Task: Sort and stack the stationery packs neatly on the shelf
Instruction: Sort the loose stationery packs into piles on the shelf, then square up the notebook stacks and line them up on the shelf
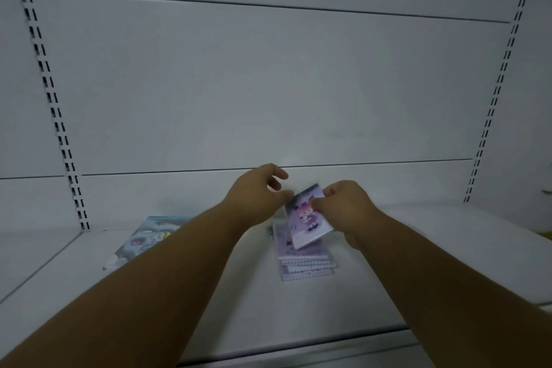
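While both arms reach forward, right hand [343, 203] pinches tilted pack [307, 216]

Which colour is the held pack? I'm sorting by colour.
Pale lilac with a pink cartoon figure, pinched by the right hand; head view.

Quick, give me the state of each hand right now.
Left hand: fingers loosely curled, fingertips at the edge of the purple pack; a grip cannot be told.
Right hand: pinches the purple pack, held tilted above the stack.
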